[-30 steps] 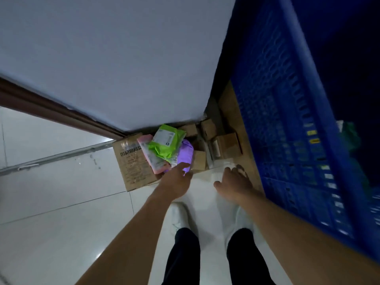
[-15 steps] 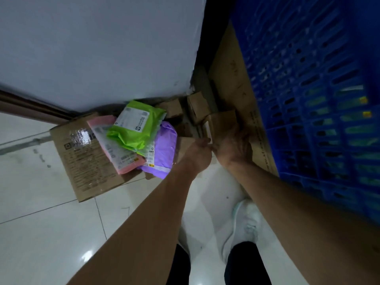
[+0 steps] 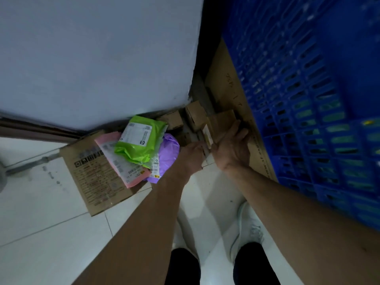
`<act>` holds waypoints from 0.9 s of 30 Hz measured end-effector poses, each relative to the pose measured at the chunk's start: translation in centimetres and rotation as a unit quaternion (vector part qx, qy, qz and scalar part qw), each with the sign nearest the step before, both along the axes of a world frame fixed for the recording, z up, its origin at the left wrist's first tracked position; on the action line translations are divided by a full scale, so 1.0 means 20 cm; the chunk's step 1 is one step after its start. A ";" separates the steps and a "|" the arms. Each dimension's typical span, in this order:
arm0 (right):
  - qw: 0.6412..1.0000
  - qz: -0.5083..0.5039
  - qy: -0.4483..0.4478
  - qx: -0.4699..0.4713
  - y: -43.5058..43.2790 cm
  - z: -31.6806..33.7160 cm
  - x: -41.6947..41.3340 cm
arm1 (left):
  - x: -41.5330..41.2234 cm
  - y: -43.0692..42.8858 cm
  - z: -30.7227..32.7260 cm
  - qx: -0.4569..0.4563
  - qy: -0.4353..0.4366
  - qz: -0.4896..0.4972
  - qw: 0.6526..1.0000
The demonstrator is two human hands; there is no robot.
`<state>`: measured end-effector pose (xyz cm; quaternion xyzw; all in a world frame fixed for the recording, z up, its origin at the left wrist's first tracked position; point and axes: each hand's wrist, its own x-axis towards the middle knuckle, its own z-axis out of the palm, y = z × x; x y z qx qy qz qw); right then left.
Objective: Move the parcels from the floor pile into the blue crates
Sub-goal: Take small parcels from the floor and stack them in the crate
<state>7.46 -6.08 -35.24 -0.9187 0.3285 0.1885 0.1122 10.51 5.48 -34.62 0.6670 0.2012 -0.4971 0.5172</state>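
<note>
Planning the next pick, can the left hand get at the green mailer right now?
Probably yes: the green mailer lies topmost, uncovered, just beyond the purple mailer beside the left hand.

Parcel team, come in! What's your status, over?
Left hand and right hand gripping small cardboard box. Box down low beside blue crate, not in it yet. Other boxes crowd behind it.

Dim, bluish light; wide-angle bending at edges, blue crate [image 3: 308,99] motion-blurred.

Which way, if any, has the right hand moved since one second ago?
Yes. The right hand moved forward, toward the wall: it was short of the small cardboard box near the blue crate, and now holds it.
</note>
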 end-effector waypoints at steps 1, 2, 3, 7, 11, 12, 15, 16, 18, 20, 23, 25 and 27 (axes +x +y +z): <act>1.000 0.012 0.012 0.001 0.01 0.04 0.00 | 0.01 0.01 0.06 0.001 -0.006 -0.008 1.000; 1.000 0.005 0.014 -0.002 0.02 0.10 0.00 | 0.03 0.01 0.10 0.012 -0.010 -0.011 1.000; 1.000 0.001 0.018 0.000 0.03 0.17 0.00 | 0.04 0.02 0.17 0.011 -0.010 -0.016 1.000; 1.000 -0.009 0.014 0.016 0.06 0.47 0.00 | 0.07 0.04 0.45 0.026 -0.022 -0.041 0.999; 0.999 0.005 0.010 0.050 0.13 0.85 -0.03 | 0.04 0.07 0.74 0.033 -0.055 -0.046 0.997; 0.999 0.008 0.003 0.054 0.16 0.94 -0.03 | 0.04 0.08 0.83 0.030 -0.061 -0.046 0.997; 0.998 0.020 -0.019 0.062 0.20 1.26 -0.01 | 0.02 0.12 1.12 0.022 -0.057 -0.032 0.998; 0.998 0.030 -0.013 0.060 0.21 1.37 0.00 | 0.02 0.13 1.22 0.023 -0.060 -0.021 0.998; 0.995 0.017 -0.020 0.096 0.22 1.60 0.02 | 0.02 0.15 1.44 0.028 -0.058 0.014 0.998; 0.989 0.009 -0.054 0.135 0.23 1.80 0.02 | 0.02 0.18 1.63 0.043 -0.076 0.016 0.996; 0.983 0.009 -0.090 0.161 0.22 2.09 0.00 | 0.01 0.23 1.86 0.042 -0.090 0.003 0.995; 0.978 -0.008 -0.110 0.175 0.20 2.26 -0.03 | -0.01 0.30 1.79 0.044 -0.104 0.003 0.994; 0.971 -0.042 -0.118 0.204 0.17 2.40 -0.06 | -0.02 0.36 1.75 0.049 -0.109 0.012 0.993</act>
